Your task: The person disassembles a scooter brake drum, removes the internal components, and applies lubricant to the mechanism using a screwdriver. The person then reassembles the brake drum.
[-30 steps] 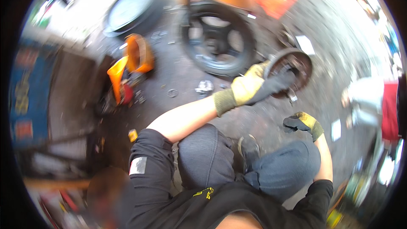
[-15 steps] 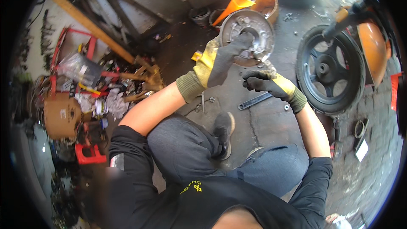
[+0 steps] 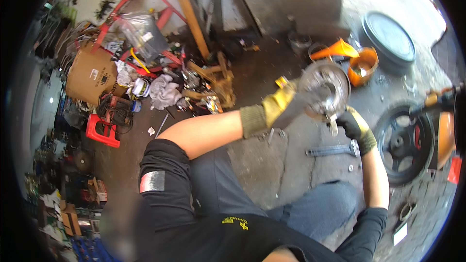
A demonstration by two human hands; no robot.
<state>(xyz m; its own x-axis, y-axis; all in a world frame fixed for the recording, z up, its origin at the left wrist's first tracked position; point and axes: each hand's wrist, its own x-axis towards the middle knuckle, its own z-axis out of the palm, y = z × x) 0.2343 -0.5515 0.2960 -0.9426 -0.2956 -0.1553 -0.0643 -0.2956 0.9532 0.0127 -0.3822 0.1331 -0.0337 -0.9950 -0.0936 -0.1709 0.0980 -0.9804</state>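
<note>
Here, nearest to the camera, is the black shirt [image 3: 218, 233] of the person, and next come the dark grey trousers [image 3: 213, 179]. In front of them, the gloved left hand [image 3: 286, 104] has a firm hold of a round metal part [image 3: 335, 75], its fingers bent over the face of the part and reaching into its middle. This part is in the air above the floor [image 3: 257, 160], and it is a little blurred. The gloved right hand [image 3: 355, 127] is just beside its lower right edge, with the fingers partly curled; I cannot tell whether they touch it or how far they are closed. Below, on the floor, lies a wrench [image 3: 332, 150], with a small nut [image 3: 351, 168] near its right end. To the right there is a black spoked wheel [image 3: 398, 140] with its tyre. Farther, beyond the metal part, an orange funnel [image 3: 337, 48] is next to an orange container [image 3: 370, 56], and behind this container is a large grey round tub [image 3: 388, 39].
</note>
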